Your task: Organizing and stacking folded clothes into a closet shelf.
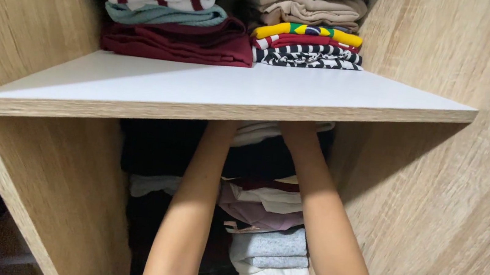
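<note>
A view from head height looks into a light oak-grain wooden wardrobe (447,197). A flat white shelf board with a wood-grain front edge (226,86) spans the middle of the scene. Two bare forearms rise from the near bottom edge and reach away under this shelf. The left forearm (190,211) and the right forearm (321,220) run side by side, a little apart, and both disappear behind the shelf's front edge at the wrists. The hands themselves are hidden by the board, so it is not possible to tell how far open they are or whether they hold anything.

Between and around the forearms, in the lower compartment, stands a tall stack of folded clothes in white, mauve and grey-blue (268,232); a pale folded garment (257,134) at its top lies just where the wrists vanish. To the left of it sits a stack of dark folded clothes (157,152).

On top of the white shelf, at the far side, are two more piles. The far left pile has a dark red folded garment (176,43) at the bottom, a teal one above, and a white one with dark red stripes. The far right pile has a black-and-white striped folded garment (306,57) at the bottom, then red and yellow, then beige folded clothes (309,3) on top
</note>
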